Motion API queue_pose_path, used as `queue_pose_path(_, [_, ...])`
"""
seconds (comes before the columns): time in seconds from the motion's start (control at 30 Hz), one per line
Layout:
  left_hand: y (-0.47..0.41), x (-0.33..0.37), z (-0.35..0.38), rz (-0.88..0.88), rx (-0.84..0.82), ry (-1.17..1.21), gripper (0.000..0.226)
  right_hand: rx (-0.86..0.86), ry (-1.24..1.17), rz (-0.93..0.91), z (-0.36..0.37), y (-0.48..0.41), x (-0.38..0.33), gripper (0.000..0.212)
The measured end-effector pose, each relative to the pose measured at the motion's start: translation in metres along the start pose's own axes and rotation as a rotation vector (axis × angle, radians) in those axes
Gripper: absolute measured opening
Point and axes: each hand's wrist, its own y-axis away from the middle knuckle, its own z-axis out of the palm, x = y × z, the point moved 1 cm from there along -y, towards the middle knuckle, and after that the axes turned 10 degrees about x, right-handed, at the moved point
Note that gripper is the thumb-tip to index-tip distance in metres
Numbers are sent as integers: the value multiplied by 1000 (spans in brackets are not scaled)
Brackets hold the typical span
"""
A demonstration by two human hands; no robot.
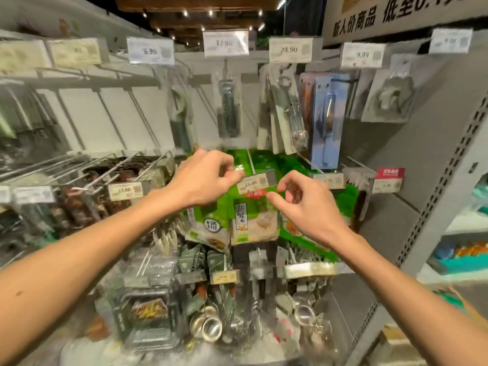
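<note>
At the 15.90 price tag point(254, 183), left hand point(208, 178) pinches a green packet point(252, 215), right hand point(303, 207) grip unclear; next, slide it off the peg point(250, 161).

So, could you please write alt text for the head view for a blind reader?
Two bare hands work at a price tag on a shop peg hook: the left hand pinches at its left edge, the right hand at its lower right corner. Green packets hang behind it, packaged utensils above.

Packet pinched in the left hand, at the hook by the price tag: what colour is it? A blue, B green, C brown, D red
B: the packet that the left hand pinches at its top edge is plainly green.
</note>
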Motion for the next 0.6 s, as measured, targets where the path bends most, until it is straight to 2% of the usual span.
queue_pose_path(0.1, [71, -4, -30, -11, -117, -39, 38, -98, -17, -70, 11, 61, -21, 23])
queue_pose_path(0.2, [149, -19, -56, -69, -282, -79, 35, -228, -2, -153, 38, 121, -41, 38])
queue_pose_path(0.3, [249, -49, -82, -222, -386, -77, 36, -394, -48, -242, 87, 189, -72, 44])
queue_pose_path(0.43, [387, -82, -123, -543, -275, -82, 32, -612, -162, -328, 158, 265, -127, 48])
queue_pose_path(0.53, [474, -105, -162, -805, -220, -233, 42, -742, -251, -400, 210, 304, -183, 42])
queue_pose_path(0.6, [524, -124, -188, -902, -149, -330, 38, -811, -283, -459, 248, 327, -222, 42])
